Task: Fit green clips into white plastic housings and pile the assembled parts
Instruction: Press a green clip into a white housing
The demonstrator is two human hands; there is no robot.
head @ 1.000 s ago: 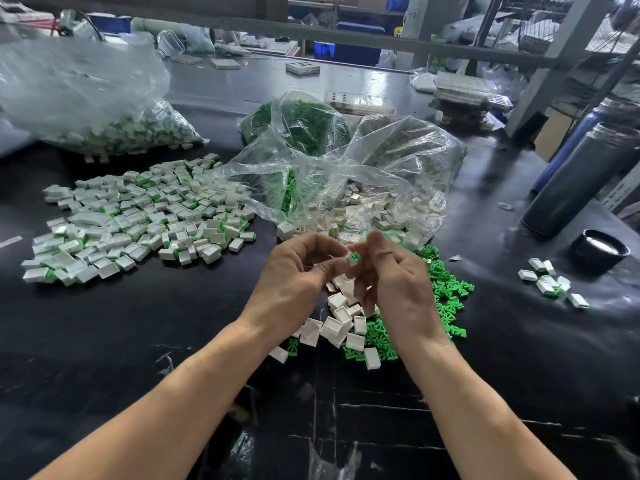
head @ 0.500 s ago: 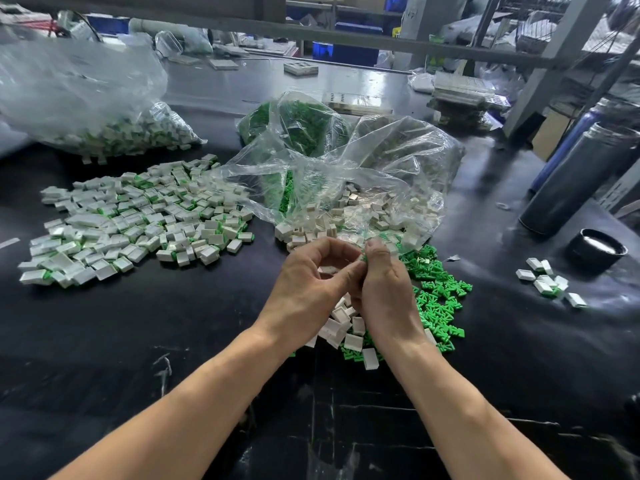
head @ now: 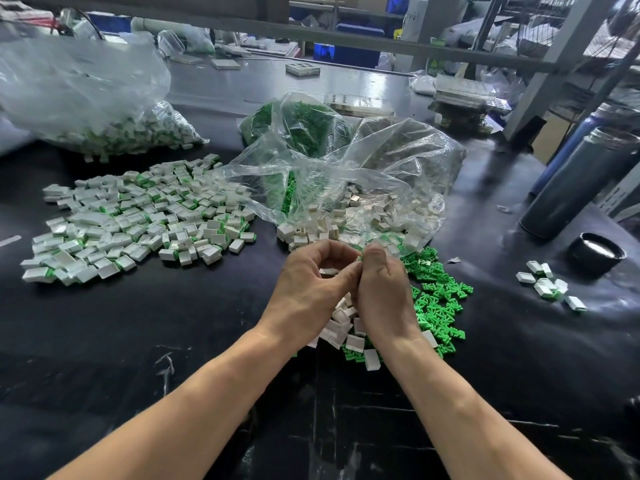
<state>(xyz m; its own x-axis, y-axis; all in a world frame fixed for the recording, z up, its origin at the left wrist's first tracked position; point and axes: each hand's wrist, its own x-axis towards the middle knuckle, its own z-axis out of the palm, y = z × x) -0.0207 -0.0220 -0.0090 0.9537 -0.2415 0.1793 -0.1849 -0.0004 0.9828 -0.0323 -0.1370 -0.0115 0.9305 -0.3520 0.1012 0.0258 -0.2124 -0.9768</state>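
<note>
My left hand (head: pixel 308 289) and my right hand (head: pixel 382 289) meet fingertip to fingertip above the table's middle, pinching a small white housing with a green clip between them; the part is almost wholly hidden by the fingers. Under the hands lie loose white housings (head: pixel 341 327) and, to the right, loose green clips (head: pixel 438 303). A wide pile of assembled white-and-green parts (head: pixel 138 220) spreads over the black table on the left.
A clear bag of white housings (head: pixel 367 206) lies open just beyond my hands, a bag of green clips (head: pixel 298 123) behind it, a bag of assembled parts (head: pixel 114 133) at far left. A grey flask (head: pixel 575 181), its black lid (head: pixel 597 252) and a few parts (head: pixel 550 285) sit right.
Both hands have moved slightly away from me and closed tighter together. The green clip that showed between the fingertips a second ago is now covered.
</note>
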